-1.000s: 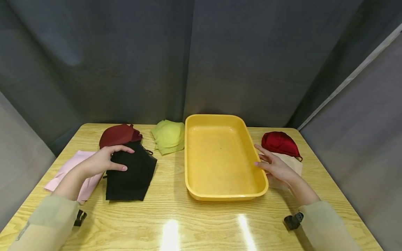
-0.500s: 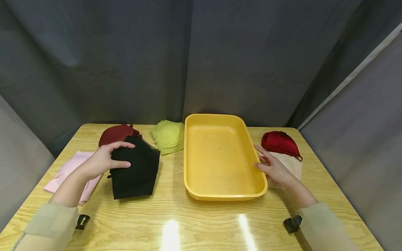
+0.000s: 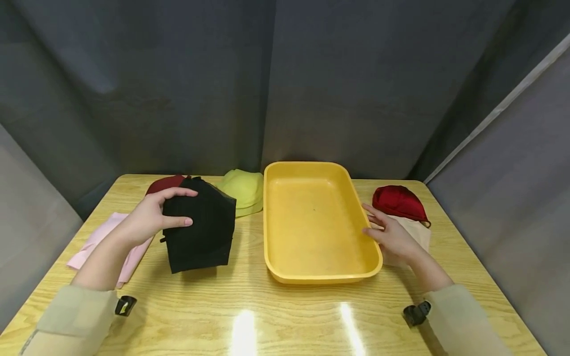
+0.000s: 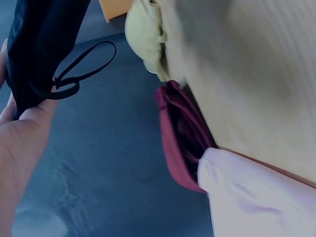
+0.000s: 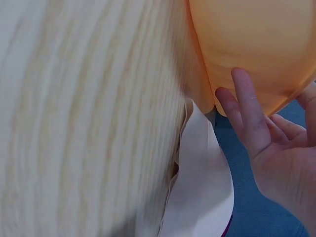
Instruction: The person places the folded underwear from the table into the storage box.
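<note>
One tray (image 3: 318, 225), right hand (image 3: 391, 238) touching, left hand (image 3: 149, 217) gripping black garment (image 3: 205, 230)

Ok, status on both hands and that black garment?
Left hand grips thin-strapped black garment, held off table. Right hand touching yellow tray. Lime garment behind; nothing seen blocking.

From where I stand I can read nothing — no word, number, label or sign is legible.
</note>
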{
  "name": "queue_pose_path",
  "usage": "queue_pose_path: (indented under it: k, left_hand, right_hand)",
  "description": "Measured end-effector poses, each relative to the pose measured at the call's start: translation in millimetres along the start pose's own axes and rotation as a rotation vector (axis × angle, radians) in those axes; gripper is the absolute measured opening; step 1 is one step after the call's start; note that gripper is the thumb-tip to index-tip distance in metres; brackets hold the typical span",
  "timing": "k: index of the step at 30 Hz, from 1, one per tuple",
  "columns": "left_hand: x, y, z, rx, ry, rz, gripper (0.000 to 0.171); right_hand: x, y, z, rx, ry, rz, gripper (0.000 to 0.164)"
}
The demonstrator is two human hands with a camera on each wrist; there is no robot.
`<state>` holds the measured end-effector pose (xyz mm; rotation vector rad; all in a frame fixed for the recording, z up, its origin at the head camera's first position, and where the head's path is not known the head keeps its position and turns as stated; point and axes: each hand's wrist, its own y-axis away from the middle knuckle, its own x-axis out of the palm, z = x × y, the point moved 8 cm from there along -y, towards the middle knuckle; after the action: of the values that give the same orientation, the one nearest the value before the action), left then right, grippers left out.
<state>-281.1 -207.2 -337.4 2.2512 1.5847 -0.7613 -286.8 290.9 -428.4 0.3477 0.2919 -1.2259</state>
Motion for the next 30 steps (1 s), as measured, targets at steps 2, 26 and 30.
queue_pose_path:
  k: [2,26,30]
  left_hand:
    - [-0.2,-2.2,-7.2,0.008,0.004,-0.004,0.059]
    - [29.2,-37.5,-69.1,0.044,0.293,-0.017,0.060]
    - [38.3,-45.6,-79.2,0.065,0.323,-0.013,0.060]
  right_hand:
    - [-3,0,-1,-0.004,0.007,-0.008,0.069]
    - [-2,0,2,-0.040,0.141,-0.057,0.068]
    - [-3,0,2,-0.039,0.153,-0.062,0.068]
